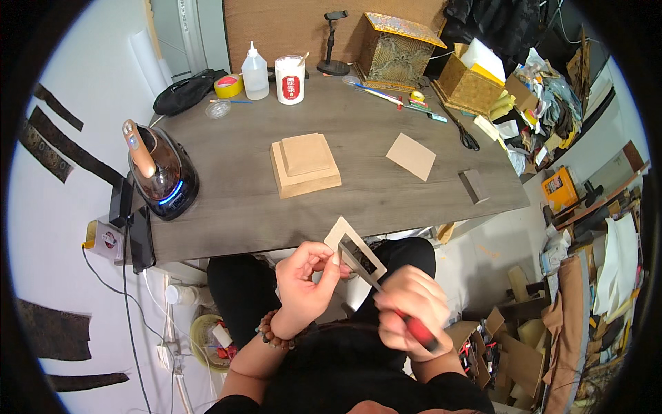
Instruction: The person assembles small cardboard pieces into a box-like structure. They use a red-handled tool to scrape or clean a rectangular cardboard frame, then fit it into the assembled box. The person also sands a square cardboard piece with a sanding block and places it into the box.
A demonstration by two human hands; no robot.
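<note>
In front of the table's near edge, my left hand (310, 277) pinches one corner of a flat rectangular frame (368, 248) of tan board with an opening in its middle. My right hand (414, 310) is closed round the red and black handle (416, 331) of a hand tool. Its narrow metal blade (359, 268) reaches to the frame, close to my left fingers; the tool's exact kind is unclear, as the hand is blurred. Beyond them on the table lie a stepped tan board box or block (306, 163) and a flat tan rectangle (411, 157).
An electric kettle (163, 171) stands at the table's left, beside a phone (141, 239). Toward the back are a squeeze bottle (255, 75), a white jar (290, 80) and a patterned box (395, 52). Scissors (465, 135) and a small grey angled piece (473, 186) lie right.
</note>
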